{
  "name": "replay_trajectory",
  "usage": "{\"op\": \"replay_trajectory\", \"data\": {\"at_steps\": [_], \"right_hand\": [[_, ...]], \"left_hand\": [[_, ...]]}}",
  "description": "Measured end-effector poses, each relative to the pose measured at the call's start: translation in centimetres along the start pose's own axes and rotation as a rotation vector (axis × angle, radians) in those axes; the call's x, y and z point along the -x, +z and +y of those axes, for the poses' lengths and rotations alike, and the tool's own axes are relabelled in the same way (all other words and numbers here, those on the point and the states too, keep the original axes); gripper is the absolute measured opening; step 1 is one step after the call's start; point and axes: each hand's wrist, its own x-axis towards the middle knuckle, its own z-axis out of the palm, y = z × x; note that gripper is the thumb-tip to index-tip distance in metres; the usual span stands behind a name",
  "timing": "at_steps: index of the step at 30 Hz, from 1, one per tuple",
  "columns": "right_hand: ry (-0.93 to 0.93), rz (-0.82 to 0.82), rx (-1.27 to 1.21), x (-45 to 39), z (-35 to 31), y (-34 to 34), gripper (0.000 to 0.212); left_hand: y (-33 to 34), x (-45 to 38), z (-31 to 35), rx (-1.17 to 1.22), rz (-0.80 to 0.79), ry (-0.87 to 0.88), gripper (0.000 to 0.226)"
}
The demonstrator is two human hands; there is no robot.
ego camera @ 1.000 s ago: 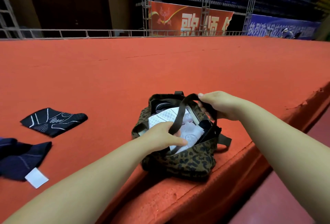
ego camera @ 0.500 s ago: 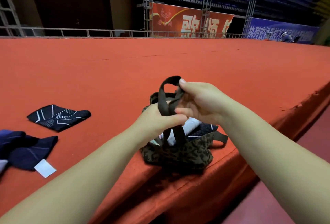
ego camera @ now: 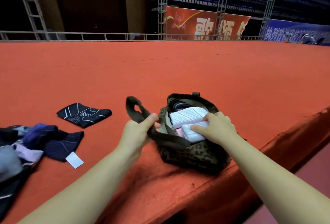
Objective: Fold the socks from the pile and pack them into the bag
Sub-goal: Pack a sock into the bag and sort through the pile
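Left hand [ego camera: 137, 131] pinches the bag's dark straps [ego camera: 137, 111], thumb over the webbing, the strap loop standing out to the left of the bag. Right hand [ego camera: 216, 129] sits in the mouth of the leopard-print bag [ego camera: 192, 154], fingers curled down onto the folded white socks [ego camera: 189, 116] inside; I can't tell if it grips them or just presses. A dark sock [ego camera: 175, 103] shows at the back of the opening. The bag sits right at the near edge of the red carpeted platform [ego camera: 178, 66], just beside the drop to the lower floor on the right. A folded black sock [ego camera: 84, 115] lies flat to the left, apart from the bag. The loose pile [ego camera: 32, 143] sprawls at the far left, a white tag [ego camera: 74, 160] at its near side. Beyond the bag, wide bare carpet runs to the rail [ego camera: 107, 36].
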Motion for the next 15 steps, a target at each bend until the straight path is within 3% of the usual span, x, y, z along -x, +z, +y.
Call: {"op": "replay_trajectory", "data": {"at_steps": [3, 6, 7, 9, 11, 13, 14, 15], "right_hand": [[0.020, 0.000, 0.011, 0.0, 0.5, 0.9, 0.067], [0.030, -0.024, 0.026, -0.2, 0.7, 0.8, 0.065], [0.029, -0.041, 0.027, -0.2, 0.6, 0.8, 0.065], [0.024, -0.064, 0.017, -0.2, 0.4, 0.7, 0.064], [0.015, -0.064, 0.001, -0.3, 0.3, 0.8, 0.064], [0.009, -0.063, -0.002, -0.4, 0.3, 0.9, 0.065], [0.005, -0.062, 0.000, -0.4, 0.3, 1.0, 0.064], [0.005, -0.063, -0.004, -0.3, 0.2, 1.0, 0.064]], "left_hand": [[-3.2, -1.4, 0.7, 0.222, 0.224, 0.001, 0.015], [-6.0, -3.2, 0.5, 0.100, 0.232, -0.094, 0.006], [-6.7, -3.8, 0.2, 0.018, 0.220, -0.128, 0.015], [-7.7, -4.9, -0.1, -0.184, 0.294, -0.089, 0.068], [-7.3, -4.7, 0.0, -0.418, 0.425, 0.144, 0.101], [-5.0, -3.3, 0.1, -0.705, 0.321, 0.439, 0.095], [-3.5, -2.7, 0.0, -0.834, 0.144, 0.515, 0.084], [-2.0, -2.1, -0.1, -0.950, -0.062, 0.467, 0.073]]}}
